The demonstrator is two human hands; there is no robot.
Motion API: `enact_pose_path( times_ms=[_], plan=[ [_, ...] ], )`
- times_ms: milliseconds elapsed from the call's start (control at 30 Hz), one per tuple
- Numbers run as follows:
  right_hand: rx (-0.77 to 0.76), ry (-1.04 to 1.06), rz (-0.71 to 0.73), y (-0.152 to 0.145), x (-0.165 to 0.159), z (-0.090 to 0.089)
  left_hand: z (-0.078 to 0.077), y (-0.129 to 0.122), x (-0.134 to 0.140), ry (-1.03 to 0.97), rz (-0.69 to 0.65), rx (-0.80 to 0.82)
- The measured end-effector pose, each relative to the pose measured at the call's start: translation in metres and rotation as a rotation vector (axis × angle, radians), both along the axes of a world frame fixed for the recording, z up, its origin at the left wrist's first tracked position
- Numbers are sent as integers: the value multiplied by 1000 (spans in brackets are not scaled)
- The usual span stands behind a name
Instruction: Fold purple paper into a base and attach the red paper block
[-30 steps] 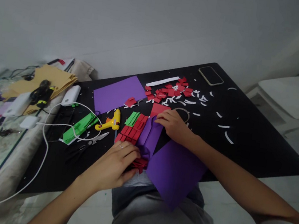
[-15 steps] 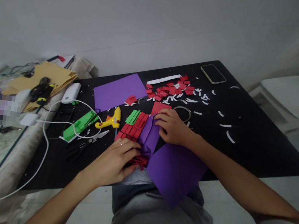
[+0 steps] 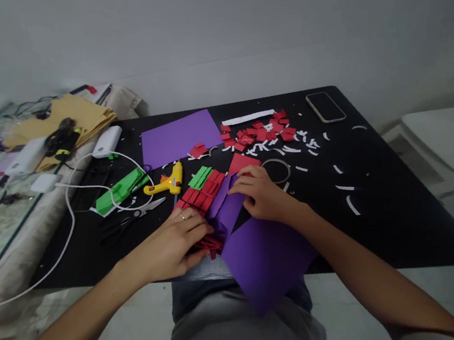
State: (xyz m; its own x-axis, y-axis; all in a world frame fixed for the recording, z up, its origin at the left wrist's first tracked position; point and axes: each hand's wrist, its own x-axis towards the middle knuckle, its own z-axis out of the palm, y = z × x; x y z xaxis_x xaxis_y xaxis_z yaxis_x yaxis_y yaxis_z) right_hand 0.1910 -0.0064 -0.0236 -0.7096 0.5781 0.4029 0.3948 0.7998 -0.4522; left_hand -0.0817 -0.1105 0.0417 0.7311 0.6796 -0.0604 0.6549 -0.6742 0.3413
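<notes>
A sheet of purple paper (image 3: 223, 214), folded along its upper part, lies between my hands at the table's near edge. My left hand (image 3: 179, 242) has its bent fingers on the lower left of this fold, close to bunched red paper pieces (image 3: 209, 246). At the fold's upper right, my right hand (image 3: 261, 191) presses with curled fingertips. A larger purple sheet (image 3: 267, 264) hangs over the edge toward my lap. Left of the fold are rows of folded red paper pieces (image 3: 202, 194) with green ones (image 3: 201, 178) on top.
A yellow glue gun (image 3: 171, 180), scissors (image 3: 137, 217) and green paper strips (image 3: 121, 192) lie to the left. Behind are a purple sheet (image 3: 181, 136), red scraps (image 3: 260, 134) and a tape ring (image 3: 276, 171). A phone (image 3: 326, 107) rests far right; a white cable (image 3: 73, 211) loops left.
My right fingertips have shifted slightly left along the purple fold, which looks flatter. The left hand stays in nearly the same place.
</notes>
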Motion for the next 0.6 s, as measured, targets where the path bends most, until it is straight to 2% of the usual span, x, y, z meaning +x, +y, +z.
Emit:
enact_pose_path(
  times_ms=[333,600],
  plan=[
    [16,-18,47,-3,2,1,6,3,4,62,47,-32],
    [26,-38,52,-7,4,1,10,3,3,46,29,-37]
  ],
)
